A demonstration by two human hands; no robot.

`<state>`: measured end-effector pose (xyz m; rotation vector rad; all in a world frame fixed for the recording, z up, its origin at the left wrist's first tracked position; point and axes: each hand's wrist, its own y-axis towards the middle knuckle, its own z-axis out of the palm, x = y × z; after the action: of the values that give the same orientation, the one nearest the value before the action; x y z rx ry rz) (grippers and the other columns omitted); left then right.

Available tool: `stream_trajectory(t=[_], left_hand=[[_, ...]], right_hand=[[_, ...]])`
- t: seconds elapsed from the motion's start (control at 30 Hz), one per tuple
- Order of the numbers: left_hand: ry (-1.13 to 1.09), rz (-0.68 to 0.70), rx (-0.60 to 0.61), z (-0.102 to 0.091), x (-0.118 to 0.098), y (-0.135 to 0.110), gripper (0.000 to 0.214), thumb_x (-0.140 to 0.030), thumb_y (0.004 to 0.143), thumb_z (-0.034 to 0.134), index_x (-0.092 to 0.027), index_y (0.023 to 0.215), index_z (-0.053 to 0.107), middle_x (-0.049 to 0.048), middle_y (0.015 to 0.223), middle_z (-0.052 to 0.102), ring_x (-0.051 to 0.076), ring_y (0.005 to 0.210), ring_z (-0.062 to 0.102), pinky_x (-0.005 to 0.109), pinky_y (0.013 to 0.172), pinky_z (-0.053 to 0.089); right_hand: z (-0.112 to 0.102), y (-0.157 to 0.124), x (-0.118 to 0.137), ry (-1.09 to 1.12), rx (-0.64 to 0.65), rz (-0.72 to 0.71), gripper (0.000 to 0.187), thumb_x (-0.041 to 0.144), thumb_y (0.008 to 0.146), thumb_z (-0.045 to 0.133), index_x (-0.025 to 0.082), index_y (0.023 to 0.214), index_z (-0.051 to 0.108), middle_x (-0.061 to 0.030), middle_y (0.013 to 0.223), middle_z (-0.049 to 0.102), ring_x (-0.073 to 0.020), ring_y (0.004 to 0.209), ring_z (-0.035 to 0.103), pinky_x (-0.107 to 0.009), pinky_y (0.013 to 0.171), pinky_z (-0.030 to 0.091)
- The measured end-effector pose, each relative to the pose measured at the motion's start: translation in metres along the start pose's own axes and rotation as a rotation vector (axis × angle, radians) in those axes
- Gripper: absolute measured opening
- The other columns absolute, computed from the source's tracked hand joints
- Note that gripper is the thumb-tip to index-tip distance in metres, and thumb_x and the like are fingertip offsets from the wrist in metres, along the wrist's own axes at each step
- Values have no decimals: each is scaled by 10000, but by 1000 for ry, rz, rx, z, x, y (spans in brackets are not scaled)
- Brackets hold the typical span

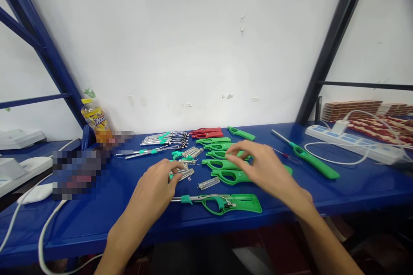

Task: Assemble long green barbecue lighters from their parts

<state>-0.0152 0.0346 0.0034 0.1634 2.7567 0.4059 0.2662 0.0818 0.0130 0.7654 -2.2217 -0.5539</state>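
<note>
My left hand (158, 180) is bending its thumb and forefinger over a pile of clear plastic cartridges (189, 162); I can't tell whether they're pinching one. My right hand (264, 165) is curving above green plastic handle shells (230, 176), its grip equally unreadable to me. At my left fingertips' four o'clock, a green plastic half-shell with metal tube and teal trigger (248, 203) is lying on the blue table (290, 200); slim silver metal rods (164, 138) are lying at twelve.
</note>
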Motion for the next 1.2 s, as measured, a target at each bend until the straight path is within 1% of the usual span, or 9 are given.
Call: stream_trajectory(t=[0.07,0.13,0.23,0.37,0.47,0.6,0.73,0.87,1.2], left_hand=[[-5,13,24,1,2,1,267,-246,1018,510,-239,1076,770,81,1080,764,308,1005,702,405,831,512],[-18,57,63,3,1,3,266,-233,1025,514,-255,1054,777,60,1082,772,284,1003,708,371,824,510],[-24,124,117,8,-2,4,250,-206,1021,539,-275,1063,776,30,1068,772,251,998,714,335,833,508],[6,148,130,17,-2,6,225,-175,1006,566,-256,1061,769,48,1064,751,264,1043,699,353,879,500],[31,147,139,24,1,11,192,-165,987,597,-250,1024,766,48,1037,735,257,1008,701,341,855,502],[68,137,131,30,1,16,204,-136,996,559,-222,970,743,66,1035,716,251,966,703,327,815,495],[99,143,128,30,-5,13,205,-138,1013,547,-207,968,735,79,1039,698,262,957,702,332,802,492],[122,140,116,28,-6,9,186,-143,1017,571,-224,1076,728,73,1107,689,263,1020,692,329,831,491],[135,114,112,24,-1,8,149,-183,1038,577,-198,1012,723,72,1085,678,254,997,695,322,837,491]], right_hand=[[13,0,3,-89,149,-148,117,288,1021,671,255,1042,782,-40,1046,786,-252,975,730,-402,814,605],[27,-1,7,-138,280,-261,158,271,1044,647,254,1103,793,-55,1141,770,-272,1126,676,-433,911,584],[42,-3,11,-166,367,-324,214,294,1069,606,235,1160,791,-84,1265,714,-284,1272,591,-447,995,556],[51,-4,9,-169,360,-327,222,355,1052,631,242,1126,806,-80,1279,691,-288,1305,558,-467,1050,527],[52,-3,8,-166,367,-314,164,350,1020,686,249,1059,809,-61,1252,697,-275,1288,564,-444,1048,519],[50,-1,11,-159,369,-320,105,307,1022,688,245,996,769,-45,1208,712,-263,1249,582,-434,1044,496],[47,1,11,-96,305,-313,69,294,1041,658,254,1060,710,-32,1117,749,-261,1191,617,-440,1046,477],[46,3,4,-59,226,-329,68,256,1041,655,260,1089,703,-41,1108,763,-278,1187,621,-450,1013,486],[52,3,0,-57,212,-395,74,244,1032,665,242,1094,705,-45,1083,760,-276,1112,624,-444,972,474]])
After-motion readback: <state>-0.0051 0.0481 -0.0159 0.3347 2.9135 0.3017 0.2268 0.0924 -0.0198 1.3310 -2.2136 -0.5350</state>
